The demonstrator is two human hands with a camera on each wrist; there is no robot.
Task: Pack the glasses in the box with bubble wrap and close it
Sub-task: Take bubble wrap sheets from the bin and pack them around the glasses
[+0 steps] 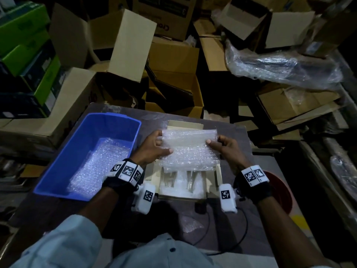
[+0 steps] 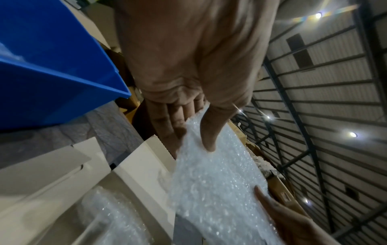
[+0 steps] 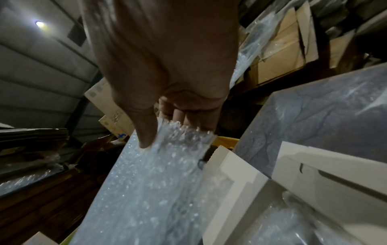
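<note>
Both hands, left (image 1: 152, 147) and right (image 1: 225, 147), pinch a folded sheet of clear bubble wrap (image 1: 190, 149) by its ends above the open white cardboard box (image 1: 219, 172) on the counter (image 1: 237, 120). Clear drinking glasses (image 1: 190, 180) stand inside; uneven lowering could tip them or leave gaps.

Storeroom or warehouse packing area. We note: open cartons (image 1: 133, 45) heaped across the top of the head view; green boxes (image 1: 25, 35) stacked upper left; plastic-wrapped goods (image 1: 280, 68) upper right; corrugated metal wall (image 2: 335, 99) with lamps, right of the left-wrist view.
</note>
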